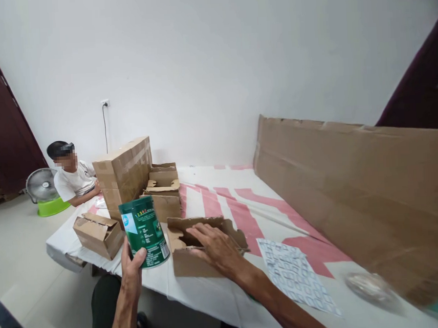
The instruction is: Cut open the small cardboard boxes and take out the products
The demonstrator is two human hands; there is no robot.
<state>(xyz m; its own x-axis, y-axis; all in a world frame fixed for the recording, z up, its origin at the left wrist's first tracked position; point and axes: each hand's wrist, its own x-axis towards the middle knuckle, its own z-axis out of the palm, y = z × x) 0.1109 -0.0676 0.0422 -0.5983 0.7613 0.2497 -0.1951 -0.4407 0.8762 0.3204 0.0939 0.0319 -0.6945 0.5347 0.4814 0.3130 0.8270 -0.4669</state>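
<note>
My left hand (133,264) grips a dark green canister (145,231) from below, thumb across its front. White print and coloured digits show on the canister, which tilts slightly above the table's front edge. To its right stands a small open cardboard box (197,263) with raised, ragged flaps. Over that box's opening reaches my right hand (218,245), palm down with fingers stretched out. Its fingertips are at the opening, and the inside of the box is mostly hidden. Left of the canister sits another cardboard box (100,236), its top flaps loosely folded.
Stacked taped cartons (126,173) and open boxes (164,186) stand at the back left. A printed sheet (298,272) and a blurred clear plastic item (370,288) lie right. A large cardboard panel (352,191) borders the table. A person (78,183) sits beyond the cartons beside a fan (43,185).
</note>
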